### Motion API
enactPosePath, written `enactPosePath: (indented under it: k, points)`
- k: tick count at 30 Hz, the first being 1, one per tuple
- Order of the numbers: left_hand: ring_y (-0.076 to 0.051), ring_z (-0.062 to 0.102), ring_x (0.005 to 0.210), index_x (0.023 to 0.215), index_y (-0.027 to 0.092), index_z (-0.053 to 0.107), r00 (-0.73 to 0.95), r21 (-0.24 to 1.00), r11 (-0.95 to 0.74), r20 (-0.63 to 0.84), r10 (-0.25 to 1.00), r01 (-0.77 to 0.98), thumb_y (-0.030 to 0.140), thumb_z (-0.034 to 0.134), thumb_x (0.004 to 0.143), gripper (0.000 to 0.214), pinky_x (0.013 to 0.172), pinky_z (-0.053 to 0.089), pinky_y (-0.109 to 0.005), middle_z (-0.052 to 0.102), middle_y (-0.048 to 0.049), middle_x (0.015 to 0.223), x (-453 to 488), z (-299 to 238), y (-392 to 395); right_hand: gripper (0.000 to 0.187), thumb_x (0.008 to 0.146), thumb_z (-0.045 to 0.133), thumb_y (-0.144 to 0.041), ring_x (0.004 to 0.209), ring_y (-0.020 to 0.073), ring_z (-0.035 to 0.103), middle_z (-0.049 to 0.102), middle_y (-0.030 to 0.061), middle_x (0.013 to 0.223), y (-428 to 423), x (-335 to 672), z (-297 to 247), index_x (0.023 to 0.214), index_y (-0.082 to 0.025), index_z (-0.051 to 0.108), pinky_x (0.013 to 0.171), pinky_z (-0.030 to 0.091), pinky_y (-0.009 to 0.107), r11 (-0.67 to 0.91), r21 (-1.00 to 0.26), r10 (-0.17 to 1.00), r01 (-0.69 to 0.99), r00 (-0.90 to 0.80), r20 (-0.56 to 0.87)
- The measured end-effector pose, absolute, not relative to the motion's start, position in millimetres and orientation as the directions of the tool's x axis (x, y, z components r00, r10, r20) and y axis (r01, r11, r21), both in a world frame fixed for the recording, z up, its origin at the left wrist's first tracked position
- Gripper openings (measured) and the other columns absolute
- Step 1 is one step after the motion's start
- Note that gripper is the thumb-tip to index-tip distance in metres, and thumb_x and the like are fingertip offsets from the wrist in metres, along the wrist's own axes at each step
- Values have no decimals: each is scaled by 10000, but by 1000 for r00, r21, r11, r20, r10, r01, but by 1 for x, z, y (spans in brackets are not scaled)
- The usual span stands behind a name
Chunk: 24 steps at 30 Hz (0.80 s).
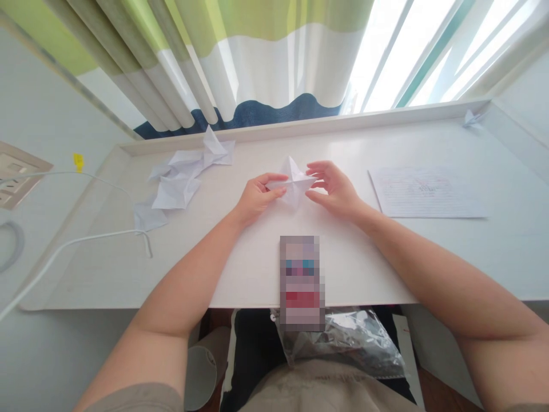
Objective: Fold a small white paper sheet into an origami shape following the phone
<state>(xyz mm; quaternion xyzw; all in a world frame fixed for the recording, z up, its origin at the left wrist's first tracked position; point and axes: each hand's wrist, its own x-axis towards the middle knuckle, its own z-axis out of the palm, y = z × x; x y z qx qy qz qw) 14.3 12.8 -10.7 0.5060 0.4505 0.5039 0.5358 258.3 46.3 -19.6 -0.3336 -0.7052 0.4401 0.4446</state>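
Note:
A folded white paper shape point(294, 182) with pointed corners sits just above the desk in the middle of the view. My left hand point(260, 198) grips its left part between thumb and fingers. My right hand point(334, 189) is beside it, with fingers spread and the thumb and forefinger on either side of the paper's right tip, not clearly pinching it. To the left lie several pieces of folded white paper point(182, 177). To the right lies a lined sheet with faint red and dark marks point(426, 193).
The white desk point(343, 269) has a raised back edge. A white cable point(86, 238) runs across its left side, and a small paper fold point(470, 118) sits in the far right corner. A pixelated rectangular item point(301, 283) overhangs the front edge, above a crinkled plastic bag point(347, 343).

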Motion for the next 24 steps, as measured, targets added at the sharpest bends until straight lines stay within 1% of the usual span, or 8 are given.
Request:
enactPosePath:
  k: [5, 8, 11, 13, 15, 19, 21, 24]
  points:
    - [-155, 682, 733, 1136, 190, 811, 82, 992, -109, 103, 991, 67, 467, 951, 744, 500, 695, 521, -272, 810, -45, 940, 16, -17, 15, 295, 828, 801, -296, 1040, 235, 735, 764, 44, 1063, 54, 258, -21, 1115, -260, 743, 967, 637, 466, 420, -907, 872, 35, -293, 393]
    - [-167, 691, 775, 1188, 199, 788, 78, 971, -175, 164, 983, 162, 445, 885, 816, 456, 730, 531, -283, 803, -47, 972, 17, -21, 15, 174, 852, 784, -298, 958, 225, 736, 769, 40, 1022, 57, 260, -23, 1020, -255, 788, 941, 638, 483, 451, -889, 865, 79, -285, 413]
    - [-190, 712, 884, 1226, 212, 767, 85, 938, -236, 221, 972, 254, 397, 834, 857, 418, 803, 552, -300, 802, -56, 1079, 18, -21, 13, 151, 863, 763, -281, 941, 228, 740, 769, 40, 1009, 58, 262, -25, 1004, -261, 813, 921, 642, 485, 465, -874, 863, 142, -295, 411]
    - [-190, 710, 898, 1223, 216, 768, 82, 925, -242, 228, 970, 294, 373, 812, 870, 389, 816, 550, -302, 801, -57, 1113, 18, -20, 11, 152, 870, 748, -263, 941, 227, 743, 769, 43, 1013, 58, 262, -25, 1004, -258, 819, 915, 647, 481, 470, -867, 861, 163, -300, 410]
    - [-175, 695, 839, 1212, 216, 777, 73, 922, -225, 213, 974, 316, 361, 803, 877, 365, 793, 539, -297, 804, -47, 1075, 18, -19, 11, 153, 876, 741, -245, 933, 225, 743, 766, 47, 1014, 58, 262, -24, 1007, -253, 819, 910, 655, 476, 477, -863, 857, 169, -306, 414]
    - [-139, 621, 680, 1180, 214, 798, 62, 925, -205, 196, 979, 319, 392, 822, 878, 351, 680, 489, -271, 786, -18, 918, 18, -18, 11, 143, 883, 746, -235, 927, 221, 746, 761, 52, 1024, 56, 260, -23, 1007, -246, 815, 903, 673, 466, 491, -853, 848, 176, -322, 422]
    - [-131, 597, 645, 1165, 211, 802, 59, 929, -210, 202, 978, 306, 418, 840, 873, 360, 643, 466, -261, 772, -10, 871, 18, -18, 12, 139, 887, 753, -244, 930, 220, 746, 761, 54, 1050, 55, 259, -22, 1012, -247, 814, 899, 680, 460, 500, -846, 842, 184, -333, 425]
    - [-130, 609, 651, 1164, 201, 797, 47, 941, -204, 198, 979, 270, 443, 871, 852, 401, 630, 459, -253, 771, -14, 872, 18, -18, 13, 132, 903, 751, -259, 958, 228, 742, 754, 59, 1078, 55, 259, -21, 1024, -253, 805, 893, 685, 458, 522, -829, 830, 202, -345, 439]
